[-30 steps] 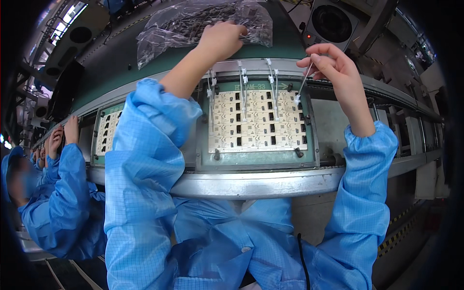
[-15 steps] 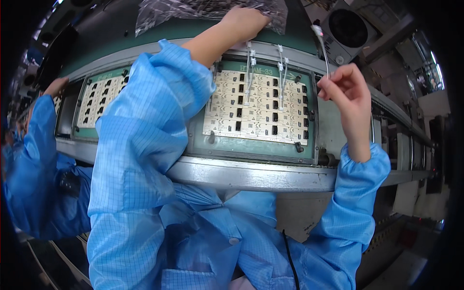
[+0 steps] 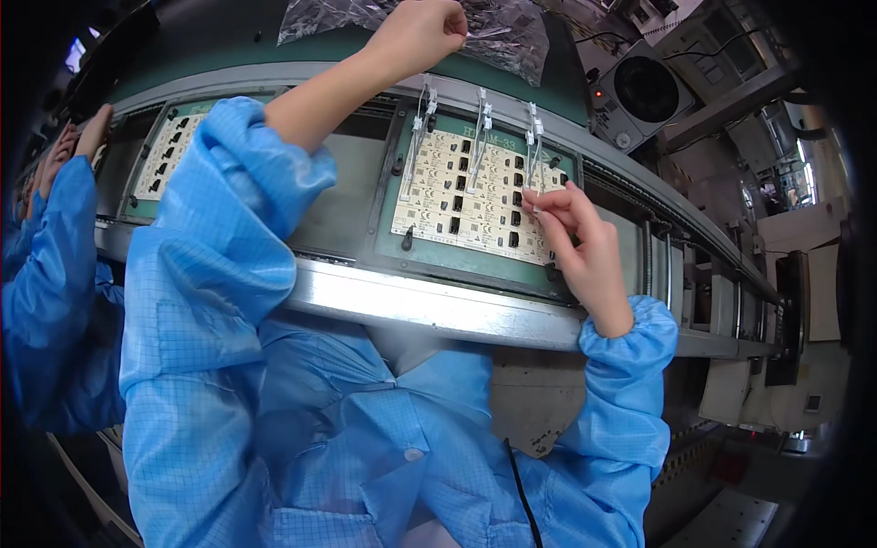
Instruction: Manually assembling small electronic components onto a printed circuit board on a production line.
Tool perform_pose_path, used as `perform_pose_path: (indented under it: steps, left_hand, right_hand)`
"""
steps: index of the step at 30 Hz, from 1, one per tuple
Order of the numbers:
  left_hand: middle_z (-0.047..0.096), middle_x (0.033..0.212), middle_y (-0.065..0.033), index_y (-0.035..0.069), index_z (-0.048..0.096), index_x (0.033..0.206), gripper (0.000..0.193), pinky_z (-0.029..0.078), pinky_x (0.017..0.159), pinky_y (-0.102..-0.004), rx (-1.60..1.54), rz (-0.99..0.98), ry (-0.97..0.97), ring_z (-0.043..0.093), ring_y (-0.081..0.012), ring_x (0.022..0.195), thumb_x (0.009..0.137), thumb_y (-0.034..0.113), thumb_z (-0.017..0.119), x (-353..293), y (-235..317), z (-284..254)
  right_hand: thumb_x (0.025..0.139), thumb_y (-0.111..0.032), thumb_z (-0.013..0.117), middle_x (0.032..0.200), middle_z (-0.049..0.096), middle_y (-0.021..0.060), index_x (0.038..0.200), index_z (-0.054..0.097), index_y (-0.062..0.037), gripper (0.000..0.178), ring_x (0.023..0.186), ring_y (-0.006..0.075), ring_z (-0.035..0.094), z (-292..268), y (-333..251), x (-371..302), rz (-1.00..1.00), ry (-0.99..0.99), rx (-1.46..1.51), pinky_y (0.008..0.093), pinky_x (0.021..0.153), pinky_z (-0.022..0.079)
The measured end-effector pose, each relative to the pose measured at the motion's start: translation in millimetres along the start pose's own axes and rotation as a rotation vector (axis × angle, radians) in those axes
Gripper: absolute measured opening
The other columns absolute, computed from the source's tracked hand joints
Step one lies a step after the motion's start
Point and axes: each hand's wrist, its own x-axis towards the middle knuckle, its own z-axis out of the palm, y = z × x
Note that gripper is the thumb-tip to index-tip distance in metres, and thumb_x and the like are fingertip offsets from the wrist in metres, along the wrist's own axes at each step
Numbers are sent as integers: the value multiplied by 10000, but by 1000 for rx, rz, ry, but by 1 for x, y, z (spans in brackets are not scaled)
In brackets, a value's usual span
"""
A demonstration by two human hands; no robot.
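Cream boards [image 3: 480,208], right hand [image 3: 583,245] over them

Nearest the torso [image 3: 402,420], a rail [image 3: 411,300]; behind it, a tray [image 3: 466,265] with a board panel [image 3: 443,198] on it, cables [image 3: 486,122] across the panel's far part. Over the panel's right side, the right hand [image 3: 585,242]; beyond the tray, before a bag [image 3: 516,41] on the table [image 3: 210,71], the left hand [image 3: 418,35]. Farther left, a second tray [image 3: 142,208].
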Motion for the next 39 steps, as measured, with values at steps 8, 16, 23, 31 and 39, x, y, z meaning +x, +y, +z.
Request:
perform_pose_path:
  steps: [8,16,23,31,39]
  left_hand:
    - [656,854,-98,54,662,950,83,500,750,-372,63,169,14,661,-243,827,882,100,652,-65,57,-52]
    - [632,891,-73,8,635,975,115,475,745,-297,138,283,-32,620,-178,805,871,7,682,-126,99,-84]
    - [657,899,-74,16,665,979,120,495,745,-304,-22,197,4,654,-204,829,861,11,685,-137,92,-83]
    - [679,958,-97,-19,696,1011,139,505,760,-285,-6,236,-21,658,-194,885,877,-30,663,-134,89,-89]
    - [708,938,-58,51,701,995,167,412,841,-322,101,251,-18,656,-199,846,843,-19,687,-150,92,-81]
  right_hand:
    - [916,-12,638,982,749,65,996,628,-40,85,859,219,613,5,1,-6,-78,130,-289,375,952,389]
    - [817,-58,730,862,626,-1,877,718,-81,65,837,173,558,3,5,-4,-46,66,-322,323,818,364]
    - [806,-28,741,837,616,33,870,751,-22,64,827,147,560,4,9,-1,161,39,-8,275,699,416]
    - [785,-80,755,801,595,-10,846,749,-79,61,821,159,543,1,3,-2,14,45,-279,331,869,341]
    - [809,-59,722,820,560,9,950,756,-84,147,832,183,524,-4,-12,-9,-172,-27,-529,364,895,325]
